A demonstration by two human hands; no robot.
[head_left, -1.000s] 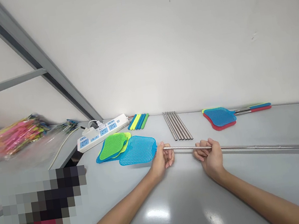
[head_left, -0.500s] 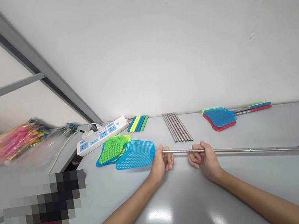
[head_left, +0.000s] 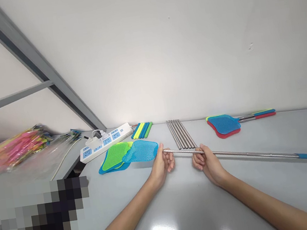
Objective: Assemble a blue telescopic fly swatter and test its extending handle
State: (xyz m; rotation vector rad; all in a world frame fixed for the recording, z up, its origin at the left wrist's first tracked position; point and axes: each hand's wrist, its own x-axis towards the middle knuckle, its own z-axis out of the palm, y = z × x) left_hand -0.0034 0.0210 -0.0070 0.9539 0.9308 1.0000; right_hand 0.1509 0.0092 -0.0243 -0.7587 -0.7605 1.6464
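A fly swatter [head_left: 140,151] with a blue mesh head, a long extended metal rod and a blue grip spans the view from the middle to the right edge. My left hand [head_left: 161,163] is closed around it where the head meets the rod. Further along, my right hand [head_left: 205,161] is closed on the metal rod. The swatter is held above the table, its grip end lower in view. Behind its head lie loose swatter heads [head_left: 115,155], green, yellow and blue, in an overlapping pile.
Coloured grips [head_left: 142,130] and several metal rods [head_left: 181,134] lie along the wall. Swatters with rods and grips [head_left: 224,124] are stacked at right. At left are a white power strip [head_left: 106,141], bagged colourful items [head_left: 17,146] and a grey metal frame [head_left: 60,86].
The swatter's head has tilted and risen slightly, and its rod slopes more toward the right. Both hands keep hold of it. The whole view has shifted slightly.
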